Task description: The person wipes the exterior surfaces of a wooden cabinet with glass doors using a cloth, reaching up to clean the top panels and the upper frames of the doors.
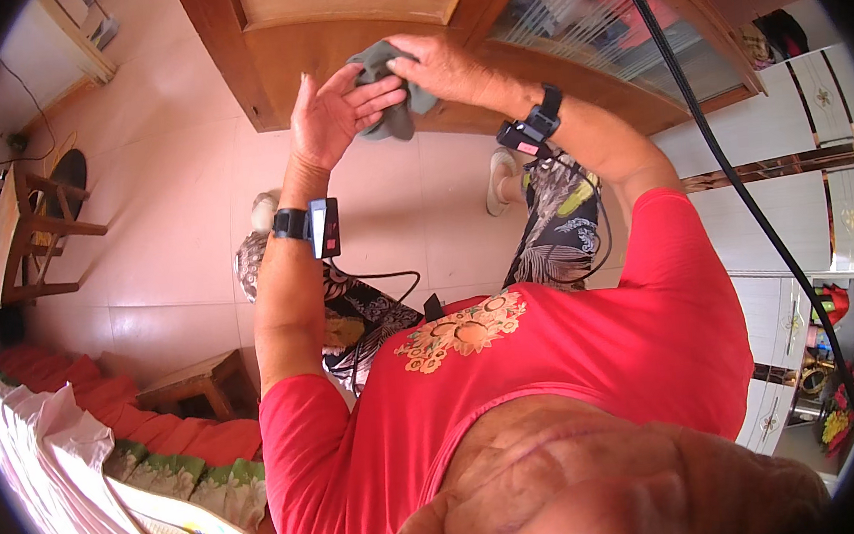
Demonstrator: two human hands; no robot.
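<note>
A grey-green cloth (395, 119) hangs bunched in front of the wooden cabinet. My right hand (443, 68) is closed on its upper right part, fingers bent over the fabric. My left hand (330, 119) is open with the palm showing and the fingers stretched out to the right. Those fingers lie across the cloth's near side, touching or very close to it; part of the cloth is hidden behind them. Each forearm wears a black strap with a small device, one on the left wrist (319, 225) and one on the right (529, 130).
A brown wooden cabinet (348, 27) with a glass door (583, 24) stands just beyond my hands. White drawers (774, 220) line the right side. A wooden stool (18, 234) is at left, and a red-covered seat (158, 414) lower left. A black cable (702, 125) crosses the right side.
</note>
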